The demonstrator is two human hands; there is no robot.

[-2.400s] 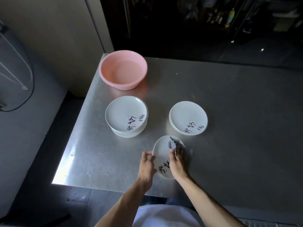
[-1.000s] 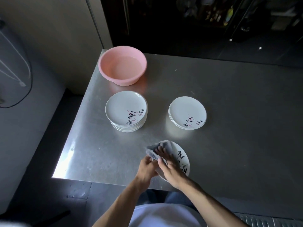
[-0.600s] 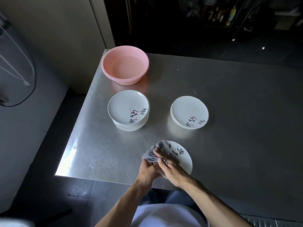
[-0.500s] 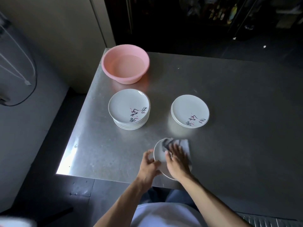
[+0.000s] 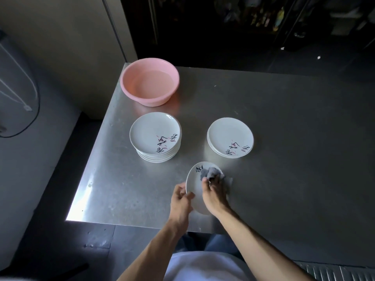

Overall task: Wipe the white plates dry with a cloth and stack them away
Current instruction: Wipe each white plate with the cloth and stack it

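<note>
Fingers [image 5: 179, 188] of the left hand [image 5: 180, 201] are curled round the left rim of a white plate [image 5: 194, 184], with the thumb lying across the plate's face, so that hand grips the plate by its edge. The right hand's [image 5: 214, 197] fingers [image 5: 213, 181] are bunched together and bent over a grey cloth [image 5: 212, 172], pressing it down on the upper right part of that plate. All of this is over the near edge of a steel table [image 5: 294, 142], which fills most of the view and catches a bright patch of light at its near left corner. At the table's far left corner stands a pink basin [image 5: 142, 98], round and deep. Nearer than the basin, and apart from it, is the taller stack [image 5: 152, 132] of white plates, each with dark brush lettering and pink marks on the side nearest the person. To its right, well apart, sits the lower stack [image 5: 228, 133] of the same plates, only a few high. The held plate lies nearer than both stacks, between them and touching neither. It shows as a narrow oval, so it is tilted rather than flat; whether its lower edge rests on the table cannot be told. Dark lettering shows at its upper left, beside the cloth. The cloth is crumpled, and part of it spills over the plate's right rim.
</note>
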